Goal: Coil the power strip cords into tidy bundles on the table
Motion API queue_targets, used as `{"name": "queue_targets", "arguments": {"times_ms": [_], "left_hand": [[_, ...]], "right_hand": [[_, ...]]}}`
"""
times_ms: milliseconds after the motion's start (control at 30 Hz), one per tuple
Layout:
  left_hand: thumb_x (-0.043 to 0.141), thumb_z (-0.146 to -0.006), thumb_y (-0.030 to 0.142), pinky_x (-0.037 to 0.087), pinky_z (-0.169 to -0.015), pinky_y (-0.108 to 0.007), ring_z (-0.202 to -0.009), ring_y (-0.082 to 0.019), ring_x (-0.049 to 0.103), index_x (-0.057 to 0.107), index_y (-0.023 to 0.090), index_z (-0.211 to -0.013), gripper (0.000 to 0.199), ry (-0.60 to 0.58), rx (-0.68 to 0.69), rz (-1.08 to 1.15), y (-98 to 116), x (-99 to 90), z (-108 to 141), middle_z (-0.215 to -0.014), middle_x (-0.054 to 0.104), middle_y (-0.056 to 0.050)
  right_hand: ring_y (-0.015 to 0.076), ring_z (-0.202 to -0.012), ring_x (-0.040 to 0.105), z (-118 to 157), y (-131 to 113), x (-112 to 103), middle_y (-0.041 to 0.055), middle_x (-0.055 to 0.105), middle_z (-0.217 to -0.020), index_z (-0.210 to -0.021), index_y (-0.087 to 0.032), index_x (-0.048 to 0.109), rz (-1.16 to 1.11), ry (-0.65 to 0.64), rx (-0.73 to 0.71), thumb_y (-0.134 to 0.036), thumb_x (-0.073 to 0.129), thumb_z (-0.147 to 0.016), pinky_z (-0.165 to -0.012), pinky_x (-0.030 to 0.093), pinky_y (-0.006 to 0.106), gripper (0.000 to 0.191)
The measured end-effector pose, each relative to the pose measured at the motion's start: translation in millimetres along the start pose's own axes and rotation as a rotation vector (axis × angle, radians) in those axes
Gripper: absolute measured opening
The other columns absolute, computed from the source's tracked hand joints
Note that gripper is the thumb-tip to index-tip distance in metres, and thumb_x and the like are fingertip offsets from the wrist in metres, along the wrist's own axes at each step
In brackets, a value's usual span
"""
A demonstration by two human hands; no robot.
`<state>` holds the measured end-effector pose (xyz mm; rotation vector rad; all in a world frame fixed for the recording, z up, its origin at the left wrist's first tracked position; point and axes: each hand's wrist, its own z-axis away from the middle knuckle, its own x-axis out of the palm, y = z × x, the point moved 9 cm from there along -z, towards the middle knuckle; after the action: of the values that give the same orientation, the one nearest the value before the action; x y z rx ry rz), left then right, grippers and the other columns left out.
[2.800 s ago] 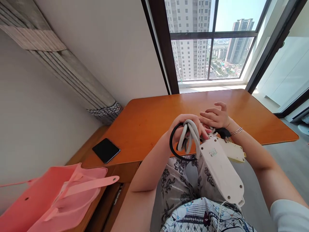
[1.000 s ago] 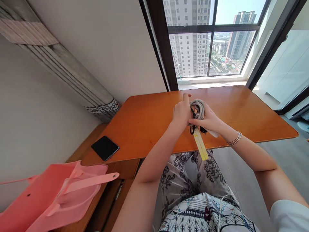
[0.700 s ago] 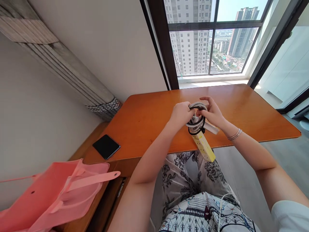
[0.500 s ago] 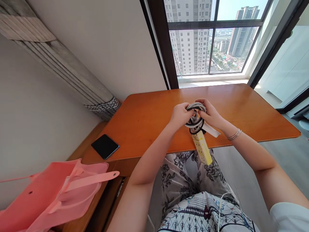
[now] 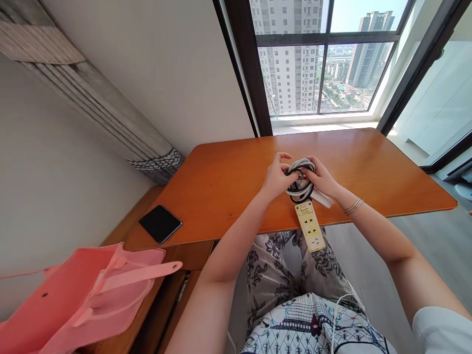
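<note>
Both hands on the coil, yellow strip dangling below!

And here we are: L hand is on the left side of the coiled cables, thumb pressed in at the inner loops, one finger lifted clear; its other fingertips look tucked behind the loops, tho it's hard to be sure. R hand pinches the upper right side of the bundle, thumb inside the ring, fingers over the top. So the gray-and-black loops sit right betw. the two grips, above the table.

Below both grips, the yellow power strip slants down past the table's near edge, socket face showing, approx. in line w/ the patterned trousers. A white piece pokes out lower right of the coil, under R hand. Off on the left, well apart: black phone flat on the tabletop, pink bag nearer the camera.
</note>
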<state>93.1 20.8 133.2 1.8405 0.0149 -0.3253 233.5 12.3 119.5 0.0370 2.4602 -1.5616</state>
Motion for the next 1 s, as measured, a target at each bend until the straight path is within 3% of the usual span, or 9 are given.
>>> {"name": "queue_targets", "arguments": {"times_ms": [167,267,333,400,467,567,667,800,1000], "left_hand": [[0.08,-0.064,0.028,0.043,-0.062,-0.024,-0.061,-0.013,0.06,0.052,0.023,-0.1,0.046,0.071,0.01,-0.031,-7,-5.2,-1,-0.068,0.066,0.006],[0.086,-0.062,0.032,0.047,-0.069,-0.025,-0.069,-0.013,0.062,0.053,0.023,-0.098,0.05,0.078,0.011,0.044,-7,-5.2,-2,-0.077,0.067,0.003],[0.081,-0.071,0.044,0.05,-0.077,-0.026,-0.083,-0.015,0.067,0.053,0.023,-0.101,0.046,0.067,-0.027,0.204,-15,-4.6,-1,-0.09,0.07,-0.001],[0.066,-0.084,0.059,0.051,-0.083,-0.029,-0.097,-0.018,0.068,0.055,0.023,-0.104,0.042,0.088,-0.146,0.365,-34,-5.3,4,-0.102,0.071,-0.005],[0.053,-0.09,0.068,0.053,-0.079,-0.031,-0.097,-0.021,0.069,0.057,0.023,-0.101,0.047,0.047,-0.374,0.447,-64,3.2,16,-0.103,0.071,-0.008],[0.056,-0.088,0.07,0.052,-0.074,-0.03,-0.085,-0.021,0.07,0.063,0.019,-0.095,0.051,-0.211,-0.645,0.507,-90,32.8,42,-0.095,0.073,-0.009],[0.05,-0.088,0.076,0.053,-0.077,-0.029,-0.088,-0.023,0.071,0.069,0.016,-0.093,0.063,-0.364,-0.633,0.656,-82,47.9,52,-0.095,0.075,-0.012],[0.028,-0.082,0.094,0.054,-0.076,-0.03,-0.085,-0.024,0.071,0.071,0.014,-0.089,0.091,-0.353,-0.618,0.752,-69,43.6,46,-0.093,0.076,-0.017],[0.051,-0.09,0.076,0.055,-0.079,-0.03,-0.085,-0.022,0.071,0.072,0.016,-0.091,0.063,-0.215,-0.632,0.752,-74,32.7,36,-0.086,0.077,-0.01]], "right_hand": [[0.0194,-0.091,0.065,3,7,9,0.0038,0.069,-0.1,-0.108,-0.021,0.059,-0.03,-0.145,0.048,-0.037,0.069,-0.084,-0.086,0.057,0.038,0.03],[0.0189,-0.088,0.064,2,9,7,0.0026,0.068,-0.095,-0.102,-0.021,0.059,-0.009,-0.098,0.052,-0.033,0.066,-0.08,-0.081,0.057,0.036,0.026],[0.0181,-0.085,0.063,1,13,1,0.0019,0.067,-0.094,-0.101,-0.022,0.058,-0.032,-0.02,0.073,-0.035,0.064,-0.081,-0.076,0.056,0.034,0.025],[0.0179,-0.082,0.062,0,17,-9,0.0014,0.066,-0.094,-0.102,-0.023,0.057,-0.082,0.079,0.103,-0.038,0.062,-0.082,-0.073,0.056,0.033,0.026],[0.0185,-0.082,0.061,-1,19,-18,0.0011,0.065,-0.093,-0.104,-0.024,0.055,-0.126,0.172,0.11,-0.041,0.061,-0.084,-0.073,0.056,0.034,0.026],[0.0191,-0.083,0.06,-1,13,-30,0.0011,0.063,-0.093,-0.102,-0.026,0.052,-0.096,0.268,0.047,-0.042,0.061,-0.085,-0.077,0.055,0.036,0.025],[0.0192,-0.087,0.059,2,4,-34,0.0018,0.062,-0.094,-0.097,-0.026,0.049,-0.011,0.324,-0.04,-0.043,0.062,-0.086,-0.082,0.053,0.036,0.024],[0.0196,-0.089,0.06,7,-3,-32,0.003,0.063,-0.096,-0.099,-0.026,0.048,0.067,0.331,-0.121,-0.045,0.06,-0.09,-0.085,0.052,0.037,0.025],[0.0211,-0.095,0.064,14,-9,-14,0.0063,0.067,-0.107,-0.111,-0.026,0.048,0.115,0.216,-0.164,-0.042,0.061,-0.092,-0.091,0.053,0.04,0.029]]}}
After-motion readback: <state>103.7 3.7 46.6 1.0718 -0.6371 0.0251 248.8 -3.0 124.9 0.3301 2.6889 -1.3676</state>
